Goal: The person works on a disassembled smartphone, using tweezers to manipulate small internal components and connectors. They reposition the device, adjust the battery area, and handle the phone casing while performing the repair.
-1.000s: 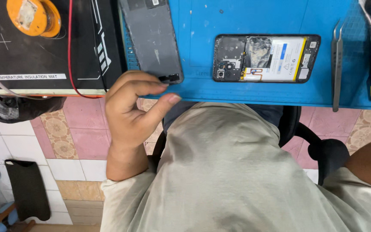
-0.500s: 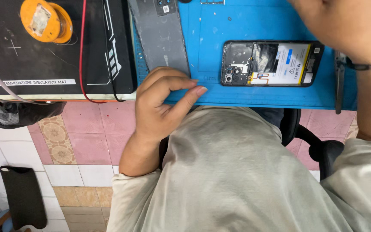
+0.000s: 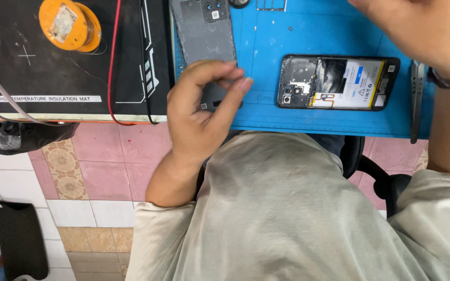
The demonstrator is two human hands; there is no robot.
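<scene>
My left hand (image 3: 204, 112) is curled over the near end of a grey phone back cover (image 3: 201, 31), fingertips and thumb pinched together on it. The cover lies on a blue work mat (image 3: 329, 119) at the bench's front edge. To its right lies an opened phone (image 3: 338, 82), its battery and circuit board showing. My right hand (image 3: 417, 31) hovers above the phone's right end, back toward the camera and a dark band on the wrist. Its fingers run off the top edge, so what it holds is hidden.
Metal tweezers (image 3: 416, 99) lie at the blue mat's right edge. A black insulation mat (image 3: 53, 67) on the left carries an orange solder spool (image 3: 69, 25) and a red wire (image 3: 113, 62). Below are tiled floor, a black bag (image 3: 22, 136) and a chair.
My right hand has come in from the right edge to above the open phone. My left hand has stayed on the cover's near end, thumb now drawn up to the fingertips.
</scene>
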